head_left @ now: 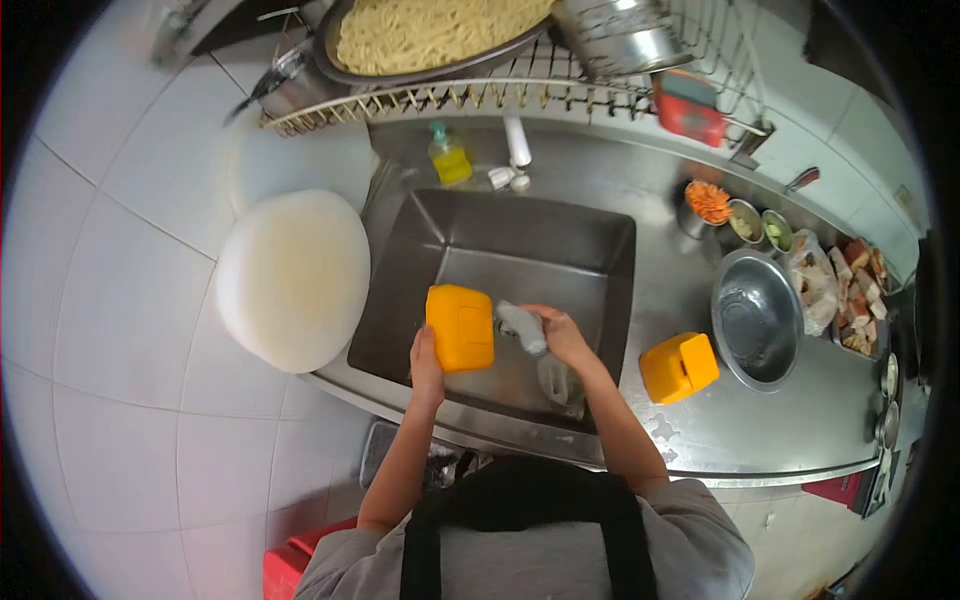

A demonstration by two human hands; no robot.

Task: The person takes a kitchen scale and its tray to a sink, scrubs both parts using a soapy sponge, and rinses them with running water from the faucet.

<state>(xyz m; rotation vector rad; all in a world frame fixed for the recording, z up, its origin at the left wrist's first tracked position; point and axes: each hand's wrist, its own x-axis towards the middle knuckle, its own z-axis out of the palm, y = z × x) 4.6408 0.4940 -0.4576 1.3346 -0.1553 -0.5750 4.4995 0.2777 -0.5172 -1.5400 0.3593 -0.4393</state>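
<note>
Over the steel sink (520, 225), my left hand (427, 368) grips an orange-yellow plastic container (462, 328) by its left side. My right hand (562, 335), just right of it, is closed on a crumpled grey-white cloth (522, 328), which is close to the container's right side. Below the cloth, a translucent plastic piece (553, 380) lies in the sink. A second orange-yellow container (679, 368) rests on the steel counter to the right of the sink.
A metal bowl (757, 320), small cups of chopped food (708, 203) and a tray of meat (858, 295) line the right counter. White round boards (293, 280) are at the left. A soap bottle (449, 155) and faucet (517, 140) stand behind the sink, beneath a wire rack (480, 98).
</note>
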